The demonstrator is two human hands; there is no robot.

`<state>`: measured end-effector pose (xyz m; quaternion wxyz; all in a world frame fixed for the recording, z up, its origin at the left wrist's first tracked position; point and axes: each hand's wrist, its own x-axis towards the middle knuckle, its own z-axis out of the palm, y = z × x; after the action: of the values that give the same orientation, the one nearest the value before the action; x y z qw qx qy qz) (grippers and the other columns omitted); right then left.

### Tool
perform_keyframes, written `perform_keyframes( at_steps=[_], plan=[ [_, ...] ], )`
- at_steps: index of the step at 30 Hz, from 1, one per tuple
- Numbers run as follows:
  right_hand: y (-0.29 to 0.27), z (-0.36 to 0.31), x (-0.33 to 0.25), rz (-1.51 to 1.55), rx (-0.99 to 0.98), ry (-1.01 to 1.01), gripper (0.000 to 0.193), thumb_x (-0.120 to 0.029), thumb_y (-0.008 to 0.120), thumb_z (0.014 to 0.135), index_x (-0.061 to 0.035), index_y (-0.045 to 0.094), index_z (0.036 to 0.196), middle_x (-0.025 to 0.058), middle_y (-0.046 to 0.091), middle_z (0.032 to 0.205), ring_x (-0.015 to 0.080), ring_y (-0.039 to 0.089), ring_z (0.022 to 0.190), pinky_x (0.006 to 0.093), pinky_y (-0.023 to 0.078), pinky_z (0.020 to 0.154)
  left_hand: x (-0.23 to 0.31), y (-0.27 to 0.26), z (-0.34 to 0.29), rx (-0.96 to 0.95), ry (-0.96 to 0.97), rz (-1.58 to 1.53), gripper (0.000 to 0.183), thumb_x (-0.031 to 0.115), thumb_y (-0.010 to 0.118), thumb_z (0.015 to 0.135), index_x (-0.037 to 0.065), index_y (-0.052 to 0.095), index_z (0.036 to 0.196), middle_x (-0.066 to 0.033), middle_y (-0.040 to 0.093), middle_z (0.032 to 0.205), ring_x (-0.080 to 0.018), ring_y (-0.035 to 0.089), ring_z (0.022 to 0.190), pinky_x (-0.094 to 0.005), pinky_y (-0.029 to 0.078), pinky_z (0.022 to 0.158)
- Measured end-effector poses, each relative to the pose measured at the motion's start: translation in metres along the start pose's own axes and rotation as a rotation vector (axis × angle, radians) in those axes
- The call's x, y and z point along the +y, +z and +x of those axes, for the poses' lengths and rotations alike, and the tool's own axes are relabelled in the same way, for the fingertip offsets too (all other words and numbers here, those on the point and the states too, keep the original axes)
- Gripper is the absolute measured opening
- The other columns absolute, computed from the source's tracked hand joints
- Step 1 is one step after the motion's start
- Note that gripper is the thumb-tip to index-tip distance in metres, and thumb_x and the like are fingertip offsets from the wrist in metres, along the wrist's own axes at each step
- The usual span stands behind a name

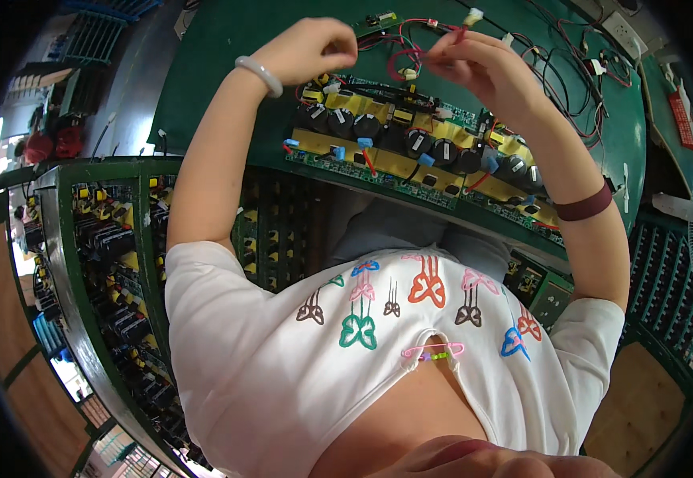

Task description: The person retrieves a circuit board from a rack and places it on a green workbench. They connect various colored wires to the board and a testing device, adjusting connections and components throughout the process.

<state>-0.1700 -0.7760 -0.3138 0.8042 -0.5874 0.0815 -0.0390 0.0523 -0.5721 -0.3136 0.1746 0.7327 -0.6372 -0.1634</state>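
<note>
My right hand (486,68) has its fingers bent around a red cable (398,60). The cable loops out to the left, and a white connector (472,16) sticks up above the fingers. A short way to the left, my left hand (310,52) is closed with the fingers curled towards the thumb; whatever it may hold is hidden. Just below both hands lies a row of long green circuit boards (394,171) with black round capacitors, yellow parts and blue-tipped wires. Between the hands, behind the boards, lies a small green board (376,28) with thin red and black wires.
The green tabletop (211,56) carries a tangle of black cables (565,76) at the far right. A white power socket (621,33) sits beyond them. At left, a green metal rack (63,215) holds several circuit boards. A red tray (681,119) is at far right.
</note>
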Motion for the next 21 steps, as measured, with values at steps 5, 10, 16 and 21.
perform_keyframes(
  at_steps=[5,10,16,21],
  plan=[
    [0.036,0.010,0.020,-0.489,-0.094,-0.229,0.033,-0.007,0.065,0.086,-0.0036,0.054,0.117,0.0083,0.070,0.112,0.0200,0.067,0.106,0.0339,0.052,0.093,0.008,0.009,-0.022,-0.164,-0.026,-0.109,0.015,0.007,0.060,0.095,-0.002,0.068,0.104,-0.0104,0.066,0.099,-0.0236,0.066,0.094,-0.0353,0.052,0.086],
    [0.050,0.025,0.036,-0.970,-0.119,-0.347,0.049,0.001,0.076,0.072,-0.0051,0.053,0.114,0.0122,0.069,0.107,0.0313,0.068,0.106,0.0409,0.055,0.088,-0.001,0.009,-0.022,-0.191,-0.032,-0.244,0.020,0.005,0.058,0.092,0.000,0.068,0.109,-0.0101,0.065,0.106,-0.0234,0.063,0.100,-0.0349,0.050,0.092],
    [0.046,0.027,0.024,-0.874,-0.074,-0.374,0.046,0.006,0.075,0.075,-0.0052,0.051,0.112,0.0110,0.071,0.105,0.0253,0.072,0.097,0.0357,0.059,0.073,-0.005,0.014,-0.022,-0.209,-0.027,-0.300,0.018,0.008,0.058,0.096,-0.001,0.066,0.110,-0.0082,0.060,0.108,-0.0208,0.061,0.103,-0.0328,0.048,0.095],
    [0.049,0.010,-0.031,-0.195,-0.085,0.132,0.021,-0.003,0.064,0.093,-0.0041,0.053,0.111,0.0093,0.061,0.112,0.0152,0.062,0.092,0.0293,0.053,0.080,0.021,0.016,-0.019,-0.135,0.136,-0.166,0.026,0.024,0.063,0.096,0.004,0.072,0.109,-0.0092,0.070,0.096,-0.0251,0.065,0.088,-0.0359,0.052,0.084]
  ],
)
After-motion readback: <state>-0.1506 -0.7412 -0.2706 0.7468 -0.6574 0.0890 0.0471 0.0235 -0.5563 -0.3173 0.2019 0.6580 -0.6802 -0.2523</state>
